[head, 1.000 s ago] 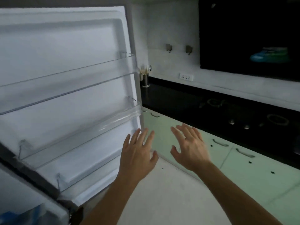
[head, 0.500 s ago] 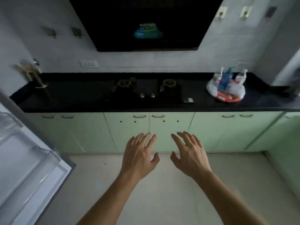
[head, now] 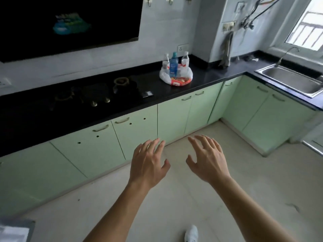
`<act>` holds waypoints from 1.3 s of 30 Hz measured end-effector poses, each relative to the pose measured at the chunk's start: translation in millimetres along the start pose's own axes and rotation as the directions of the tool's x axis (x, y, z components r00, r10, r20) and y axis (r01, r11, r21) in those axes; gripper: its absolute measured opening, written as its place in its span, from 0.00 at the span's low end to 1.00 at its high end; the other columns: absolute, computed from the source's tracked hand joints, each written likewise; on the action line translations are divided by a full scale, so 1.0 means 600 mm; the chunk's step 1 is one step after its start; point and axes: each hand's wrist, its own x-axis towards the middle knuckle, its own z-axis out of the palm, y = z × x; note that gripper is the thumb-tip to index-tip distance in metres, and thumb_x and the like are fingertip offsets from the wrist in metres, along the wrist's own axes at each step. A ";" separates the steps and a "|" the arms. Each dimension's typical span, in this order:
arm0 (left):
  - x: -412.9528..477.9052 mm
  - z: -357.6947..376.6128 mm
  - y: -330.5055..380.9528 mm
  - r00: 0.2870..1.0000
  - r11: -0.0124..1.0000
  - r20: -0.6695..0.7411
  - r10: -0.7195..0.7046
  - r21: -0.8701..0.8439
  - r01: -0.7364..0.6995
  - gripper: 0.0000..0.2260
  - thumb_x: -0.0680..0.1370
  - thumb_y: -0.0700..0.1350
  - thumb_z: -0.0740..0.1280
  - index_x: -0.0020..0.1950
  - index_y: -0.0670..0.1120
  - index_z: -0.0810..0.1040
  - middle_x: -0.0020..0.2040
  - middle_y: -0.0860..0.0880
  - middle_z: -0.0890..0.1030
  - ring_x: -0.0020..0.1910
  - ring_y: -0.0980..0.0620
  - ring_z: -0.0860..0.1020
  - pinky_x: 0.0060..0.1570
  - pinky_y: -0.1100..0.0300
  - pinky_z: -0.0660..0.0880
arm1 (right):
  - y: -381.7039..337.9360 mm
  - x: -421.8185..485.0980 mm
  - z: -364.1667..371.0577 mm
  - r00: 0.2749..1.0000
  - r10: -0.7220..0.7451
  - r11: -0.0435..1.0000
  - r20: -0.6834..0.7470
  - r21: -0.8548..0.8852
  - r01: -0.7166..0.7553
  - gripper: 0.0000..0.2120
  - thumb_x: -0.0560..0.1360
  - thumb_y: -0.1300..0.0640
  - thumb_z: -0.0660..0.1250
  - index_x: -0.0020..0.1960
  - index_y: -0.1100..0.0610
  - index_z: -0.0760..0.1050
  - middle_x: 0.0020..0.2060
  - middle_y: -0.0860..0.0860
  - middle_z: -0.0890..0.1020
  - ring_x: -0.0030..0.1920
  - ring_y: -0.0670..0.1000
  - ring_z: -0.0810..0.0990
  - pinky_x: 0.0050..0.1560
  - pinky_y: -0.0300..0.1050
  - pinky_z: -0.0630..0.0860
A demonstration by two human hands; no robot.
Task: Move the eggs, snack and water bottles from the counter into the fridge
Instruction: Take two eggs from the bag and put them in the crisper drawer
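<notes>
Left hand (head: 148, 165) and right hand (head: 208, 161) are both held out in front, palms down over the floor (head: 174, 198), well apart from the bench (head: 218, 74). Fingers (head: 154, 145) on each are spread apart and slightly bent, holding nothing. The task items are grouped on the black bench toward its back edge, right of the hob (head: 94, 93) and well left of the sink (head: 290, 81). Two clear water bottles (head: 185, 60) and a blue bottle (head: 173, 66) stand upright in an open white bag (head: 164, 76). A red-orange pack (head: 180, 81) lies at the bag's front — snack or eggs, print too blurred to tell. Green cabinets (head: 174, 117) run below the bench's front edge.
</notes>
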 end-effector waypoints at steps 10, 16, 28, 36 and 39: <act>0.073 0.038 0.069 0.993 0.993 0.026 0.117 -0.014 -0.117 0.28 0.75 0.59 0.56 0.73 0.50 0.70 0.70 0.48 0.75 0.68 0.48 0.72 0.67 0.48 0.69 | 0.083 -0.002 -0.005 0.994 0.106 0.994 0.000 -0.039 -0.106 0.29 0.73 0.44 0.66 0.72 0.52 0.71 0.66 0.54 0.77 0.69 0.56 0.73 0.71 0.58 0.69; 0.180 0.079 0.113 0.990 0.990 0.030 0.138 -0.002 -0.138 0.27 0.75 0.58 0.58 0.71 0.49 0.72 0.69 0.48 0.76 0.67 0.47 0.73 0.66 0.48 0.71 | 0.174 0.067 0.019 0.989 0.145 0.989 -0.020 -0.011 -0.145 0.28 0.72 0.46 0.67 0.70 0.52 0.72 0.65 0.54 0.78 0.68 0.57 0.74 0.71 0.58 0.69; 0.506 0.153 0.242 0.997 0.996 0.010 0.077 0.044 -0.077 0.27 0.74 0.58 0.58 0.71 0.49 0.73 0.69 0.48 0.77 0.67 0.48 0.74 0.65 0.49 0.73 | 0.438 0.317 0.049 0.997 0.081 0.996 0.009 0.028 -0.081 0.28 0.71 0.45 0.65 0.70 0.51 0.72 0.64 0.53 0.78 0.68 0.56 0.74 0.70 0.57 0.69; 0.630 0.196 0.256 0.999 0.997 0.028 0.015 0.069 -0.017 0.27 0.74 0.58 0.62 0.71 0.49 0.72 0.70 0.49 0.76 0.69 0.49 0.72 0.67 0.50 0.71 | 0.521 0.440 0.086 1.000 0.030 0.997 0.007 0.075 -0.031 0.28 0.71 0.46 0.66 0.69 0.52 0.73 0.63 0.54 0.79 0.66 0.57 0.76 0.68 0.59 0.71; 0.676 0.214 0.250 0.999 0.997 0.039 0.015 0.069 -0.018 0.27 0.75 0.58 0.61 0.72 0.49 0.71 0.70 0.49 0.75 0.69 0.49 0.72 0.67 0.50 0.71 | 0.540 0.485 0.105 0.999 0.034 0.996 0.009 0.085 -0.034 0.27 0.70 0.46 0.67 0.68 0.52 0.74 0.62 0.54 0.79 0.64 0.57 0.77 0.67 0.58 0.71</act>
